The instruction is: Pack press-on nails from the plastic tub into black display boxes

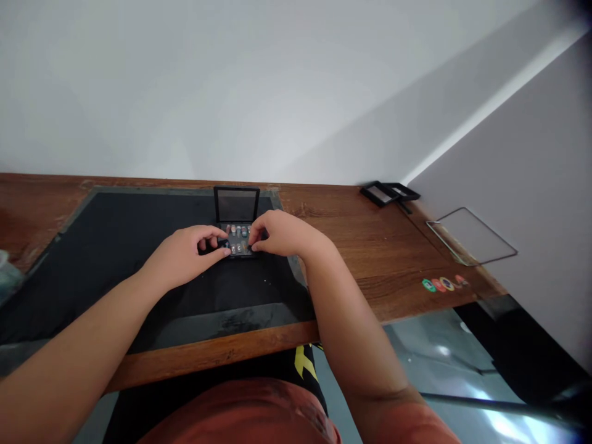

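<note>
An open black case with a clear upright lid sits on the black mat. Its base holds several small coloured pieces in two rows. My left hand is at the left side of the base, thumb and fingers curled close around its edge. At the right side, my right hand has thumb and fingertips drawn together at the pieces. Whatever lies between the fingertips of either hand is too small to make out.
Two black cases lie at the back right of the wooden table. Several round stickers are near its right front edge. A wire frame leans by the wall. A pale object is at the far left.
</note>
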`<state>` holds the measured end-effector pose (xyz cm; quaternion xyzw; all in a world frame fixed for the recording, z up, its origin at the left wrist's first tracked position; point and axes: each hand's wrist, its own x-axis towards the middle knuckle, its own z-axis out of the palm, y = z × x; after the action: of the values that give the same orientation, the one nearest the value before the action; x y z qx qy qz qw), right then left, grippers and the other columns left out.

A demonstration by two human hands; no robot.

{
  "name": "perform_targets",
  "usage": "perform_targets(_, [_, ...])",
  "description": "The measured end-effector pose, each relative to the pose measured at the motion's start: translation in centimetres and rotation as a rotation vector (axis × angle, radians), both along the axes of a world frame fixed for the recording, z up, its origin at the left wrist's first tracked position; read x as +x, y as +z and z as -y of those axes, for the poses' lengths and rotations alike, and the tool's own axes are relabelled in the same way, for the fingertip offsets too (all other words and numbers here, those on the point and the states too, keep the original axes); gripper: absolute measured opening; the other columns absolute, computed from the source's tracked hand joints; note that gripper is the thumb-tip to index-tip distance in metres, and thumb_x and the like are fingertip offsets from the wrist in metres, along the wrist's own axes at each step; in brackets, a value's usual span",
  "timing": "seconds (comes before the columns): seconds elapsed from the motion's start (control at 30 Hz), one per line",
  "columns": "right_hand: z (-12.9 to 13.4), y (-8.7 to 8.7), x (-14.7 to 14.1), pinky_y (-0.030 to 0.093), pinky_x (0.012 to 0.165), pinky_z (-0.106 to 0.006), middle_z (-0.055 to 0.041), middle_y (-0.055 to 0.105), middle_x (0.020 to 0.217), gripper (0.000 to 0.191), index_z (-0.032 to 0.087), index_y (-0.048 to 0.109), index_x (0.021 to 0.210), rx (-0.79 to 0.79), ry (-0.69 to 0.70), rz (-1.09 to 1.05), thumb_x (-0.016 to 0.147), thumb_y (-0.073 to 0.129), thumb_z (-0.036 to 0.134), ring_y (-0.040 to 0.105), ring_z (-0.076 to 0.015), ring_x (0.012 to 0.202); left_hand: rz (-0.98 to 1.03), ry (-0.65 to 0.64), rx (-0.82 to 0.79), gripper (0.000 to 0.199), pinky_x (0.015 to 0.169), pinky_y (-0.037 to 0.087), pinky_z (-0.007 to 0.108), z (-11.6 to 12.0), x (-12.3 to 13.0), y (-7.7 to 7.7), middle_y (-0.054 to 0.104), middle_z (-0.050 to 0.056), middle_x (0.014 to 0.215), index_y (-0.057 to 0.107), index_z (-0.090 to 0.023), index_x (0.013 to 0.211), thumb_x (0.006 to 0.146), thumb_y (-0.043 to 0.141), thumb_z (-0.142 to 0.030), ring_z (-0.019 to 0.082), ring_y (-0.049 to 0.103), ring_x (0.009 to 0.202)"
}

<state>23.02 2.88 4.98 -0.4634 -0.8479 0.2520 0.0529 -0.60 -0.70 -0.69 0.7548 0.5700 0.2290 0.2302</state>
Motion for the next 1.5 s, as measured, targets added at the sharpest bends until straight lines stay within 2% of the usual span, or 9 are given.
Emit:
perform_targets(0.23, [0.1,0.3,-0.1,0.044,0.068,-0.027,-0.0028,0.077,0.085,0.012,0.019,0.078,0.080,0.024,0.028,-0.044,0.079,0.073,0.009,0.064,-0.0148,0.079,-0.031,-0.019,0.014,0.041,0.058,0.039,0.029,-0.1,0.0,-0.1,0.070,0.004,0.086,0.081,-0.029,0.106,0.081,0.070,-0.060,0.018,0.055,0.066])
perform_targets(0.47, [0.0,0.4,-0.1,0.044,0.068,-0.024,-0.0022,0.078,0.092,0.021,0.018,0.077,0.100,-0.069,-0.007,0.013,0.080,0.073,0.011,0.066,-0.0128,0.078,-0.104,0.005,-0.091,0.047,0.060,0.039,0.030,0.0,0.1,0.3,0.068,0.001,0.088,0.078,-0.029,0.113,0.083,0.066,-0.063,0.016,0.054,0.068])
perform_targets(0.7, [0.0,0.5,-0.1,0.046,0.070,-0.026,-0.0032,0.079,0.092,0.011,0.018,0.080,0.090,-0.044,-0.025,0.045,0.080,0.078,0.018,0.068,-0.0143,0.081,-0.105,0.007,-0.117,0.047,0.061,0.039,0.031,-0.1,0.0,0.4,0.067,0.000,0.087,0.076,-0.029,0.113,0.083,0.066,-0.064,0.016,0.054,0.069])
perform_targets(0.97, [0.0,0.6,0.0,0.046,0.072,-0.026,-0.0031,0.079,0.087,0.010,0.018,0.081,0.083,-0.001,-0.015,0.000,0.077,0.078,0.011,0.067,-0.0147,0.083,-0.105,0.008,-0.126,0.047,0.061,0.038,0.031,0.1,0.1,0.5,0.067,0.000,0.088,0.076,-0.028,0.111,0.082,0.066,-0.064,0.017,0.054,0.069])
perform_targets(1.03, [-0.1,0.5,0.0,0.046,0.071,-0.025,-0.0031,0.078,0.086,0.011,0.017,0.080,0.085,-0.028,0.008,-0.064,0.077,0.077,0.010,0.067,-0.0138,0.081,-0.107,0.005,-0.125,0.047,0.061,0.038,0.031,0.1,0.0,0.5,0.067,0.000,0.087,0.076,-0.028,0.111,0.082,0.066,-0.063,0.017,0.054,0.069])
perform_targets(1.2, [-0.5,-0.1,0.0,0.046,0.072,-0.025,-0.0033,0.078,0.091,0.028,0.016,0.079,0.106,-0.102,0.055,-0.185,0.079,0.076,0.010,0.066,-0.0118,0.078,-0.115,0.008,-0.128,0.046,0.060,0.038,0.031,-0.1,0.0,0.4,0.066,0.000,0.085,0.075,-0.028,0.111,0.083,0.065,-0.063,0.016,0.054,0.068])
perform_targets(1.33, [-0.7,-0.4,0.1,0.046,0.071,-0.025,-0.0051,0.077,0.088,0.017,0.015,0.080,0.097,-0.148,0.046,-0.160,0.081,0.074,0.010,0.067,-0.0128,0.078,-0.123,0.013,-0.120,0.047,0.060,0.038,0.031,-0.1,0.0,0.4,0.067,0.000,0.086,0.075,-0.028,0.112,0.083,0.065,-0.063,0.017,0.055,0.069])
perform_targets(1.5, [-0.8,-0.4,0.4,0.048,0.070,-0.024,-0.0049,0.077,0.086,0.014,0.014,0.077,0.094,-0.178,0.015,-0.193,0.082,0.074,0.009,0.069,-0.0132,0.078,-0.118,0.013,-0.130,0.046,0.061,0.039,0.031,0.0,0.0,0.5,0.068,0.000,0.087,0.075,-0.028,0.112,0.083,0.065,-0.063,0.017,0.056,0.069])
